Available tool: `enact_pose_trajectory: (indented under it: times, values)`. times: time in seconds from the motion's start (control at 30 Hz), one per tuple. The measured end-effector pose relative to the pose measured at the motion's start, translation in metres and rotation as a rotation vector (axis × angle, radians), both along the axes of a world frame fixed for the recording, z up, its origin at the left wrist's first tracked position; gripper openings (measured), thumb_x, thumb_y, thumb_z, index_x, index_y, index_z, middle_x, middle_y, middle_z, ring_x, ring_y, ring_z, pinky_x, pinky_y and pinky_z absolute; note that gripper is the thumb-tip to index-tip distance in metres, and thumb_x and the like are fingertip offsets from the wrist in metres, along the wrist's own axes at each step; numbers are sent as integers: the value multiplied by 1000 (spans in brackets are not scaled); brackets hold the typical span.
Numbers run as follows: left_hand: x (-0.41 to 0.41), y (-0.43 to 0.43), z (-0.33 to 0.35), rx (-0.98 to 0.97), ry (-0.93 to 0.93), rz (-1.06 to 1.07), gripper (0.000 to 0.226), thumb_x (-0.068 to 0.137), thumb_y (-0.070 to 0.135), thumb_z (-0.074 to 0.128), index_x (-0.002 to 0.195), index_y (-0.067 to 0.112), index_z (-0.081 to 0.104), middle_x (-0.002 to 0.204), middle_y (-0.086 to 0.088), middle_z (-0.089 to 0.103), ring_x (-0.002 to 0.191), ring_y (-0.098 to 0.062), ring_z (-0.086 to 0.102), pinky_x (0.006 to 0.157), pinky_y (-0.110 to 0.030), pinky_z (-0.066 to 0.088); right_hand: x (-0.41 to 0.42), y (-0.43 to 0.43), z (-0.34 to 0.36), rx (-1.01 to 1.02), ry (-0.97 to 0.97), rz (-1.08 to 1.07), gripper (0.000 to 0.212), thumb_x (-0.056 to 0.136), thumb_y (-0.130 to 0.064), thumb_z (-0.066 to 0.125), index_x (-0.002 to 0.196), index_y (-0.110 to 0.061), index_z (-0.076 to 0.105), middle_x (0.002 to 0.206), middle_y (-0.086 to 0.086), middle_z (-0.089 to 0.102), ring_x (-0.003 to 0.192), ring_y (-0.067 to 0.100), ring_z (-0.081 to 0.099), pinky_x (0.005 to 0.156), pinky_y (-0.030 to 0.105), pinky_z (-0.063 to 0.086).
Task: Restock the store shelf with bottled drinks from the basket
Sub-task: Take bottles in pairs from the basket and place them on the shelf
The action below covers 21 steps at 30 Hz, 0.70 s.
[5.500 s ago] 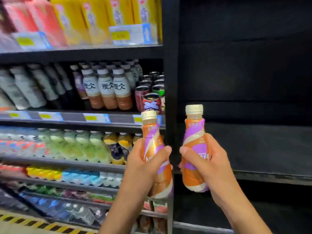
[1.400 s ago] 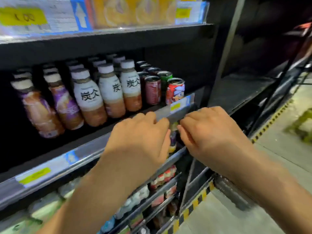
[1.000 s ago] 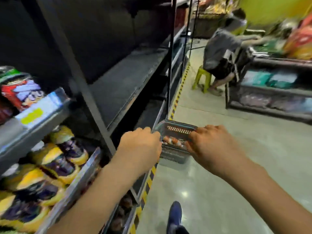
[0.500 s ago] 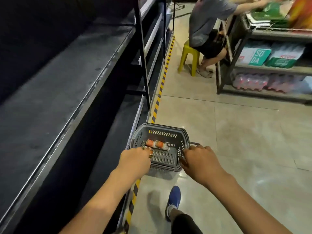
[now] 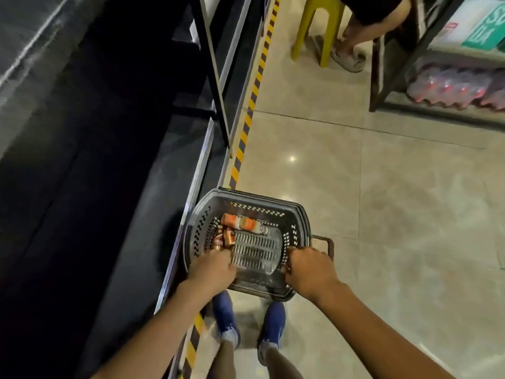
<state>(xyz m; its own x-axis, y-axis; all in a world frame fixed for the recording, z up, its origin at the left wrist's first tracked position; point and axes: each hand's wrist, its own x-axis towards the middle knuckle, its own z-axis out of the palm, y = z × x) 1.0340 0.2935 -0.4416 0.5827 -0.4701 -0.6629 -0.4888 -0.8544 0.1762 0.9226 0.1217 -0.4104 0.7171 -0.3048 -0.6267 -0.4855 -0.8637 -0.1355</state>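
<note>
A dark grey plastic basket stands on the floor against the foot of the shelf unit. An orange-and-white bottle lies across its far side. One or two more orange bottles lie at its left wall. My left hand reaches down into the basket's left side, fingertips at those bottles; whether it grips one is hidden. My right hand hangs over the basket's right wall with bent fingers and nothing visible in it. The black shelf on my left is bare here.
My blue shoes stand just behind the basket. Yellow-black tape marks the shelf base. A person sits on a yellow stool further down the aisle. A rack with packs of bottles lines the right side.
Both bottles went onto the shelf. I turned right and bent down towards the basket. Both empty hands dropped to it, the left now at the bottles inside.
</note>
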Motion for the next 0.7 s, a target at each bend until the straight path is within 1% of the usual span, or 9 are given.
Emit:
enact_pose_trajectory:
  times: [0.07, 0.13, 0.17, 0.23, 0.27, 0.37, 0.47, 0.57, 0.7]
  values:
    - [25, -8, -60, 23, 74, 62, 19, 98, 36, 47, 83, 24, 46, 91, 0, 56, 84, -21, 54, 70, -33, 39, 19, -7, -61, 41, 42, -68, 27, 94, -36, 52, 112, -18, 61, 111, 8, 68, 102, 29, 65, 86, 38, 51]
    - [50, -16, -128, 37, 100, 116, 17, 96, 35, 49, 85, 23, 48, 91, -3, 56, 86, -25, 57, 71, -35, 44, 35, -13, -130, 69, 77, -111, 28, 95, -37, 52, 113, -18, 61, 111, 7, 67, 102, 28, 65, 87, 38, 52]
    - [62, -19, -163, 39, 105, 134, 13, 96, 34, 50, 92, 22, 52, 97, -6, 59, 92, -28, 60, 75, -36, 47, 43, -15, -167, 79, 86, -130, 29, 94, -38, 53, 115, -18, 60, 112, 7, 66, 102, 27, 64, 88, 38, 53]
    - [81, -22, -239, 76, 98, 160, 25, 95, 36, 52, 114, 20, 55, 114, -8, 62, 105, -32, 61, 81, -37, 49, 59, -15, -241, 101, 114, -147, 34, 93, -40, 55, 121, -19, 57, 115, 6, 64, 105, 26, 63, 91, 39, 52]
    - [88, -23, -274, 99, 91, 165, 30, 95, 36, 52, 120, 19, 54, 118, -8, 61, 109, -32, 60, 83, -37, 49, 67, -14, -277, 106, 129, -143, 38, 93, -40, 57, 124, -19, 54, 118, 6, 62, 108, 26, 61, 94, 40, 51]
    - [105, -20, -374, 163, 69, 171, 38, 94, 35, 56, 127, 18, 51, 124, -10, 57, 114, -31, 58, 89, -39, 48, 94, -13, -381, 88, 152, -130, 49, 90, -43, 61, 131, -19, 46, 129, 6, 56, 119, 27, 55, 100, 43, 47]
    - [118, -11, -460, 205, 27, 211, 42, 93, 33, 60, 129, 17, 47, 125, -9, 55, 115, -28, 57, 85, -37, 46, 121, -13, -472, 70, 104, -146, 60, 88, -44, 63, 137, -18, 40, 136, 9, 51, 128, 30, 48, 106, 46, 42]
    - [128, -1, -535, 241, 5, 271, 57, 88, 35, 66, 134, 16, 39, 130, -10, 51, 117, -29, 56, 86, -40, 46, 142, -16, -544, 81, 24, -159, 63, 87, -41, 66, 139, -18, 38, 139, 10, 48, 131, 30, 44, 111, 49, 35]
    - [137, 2, -611, 229, 29, 308, 63, 85, 37, 70, 135, 16, 37, 130, -12, 51, 115, -29, 57, 83, -38, 44, 167, -19, -614, 70, -68, -218, 68, 86, -41, 67, 141, -16, 35, 141, 13, 43, 128, 32, 46, 106, 47, 38]
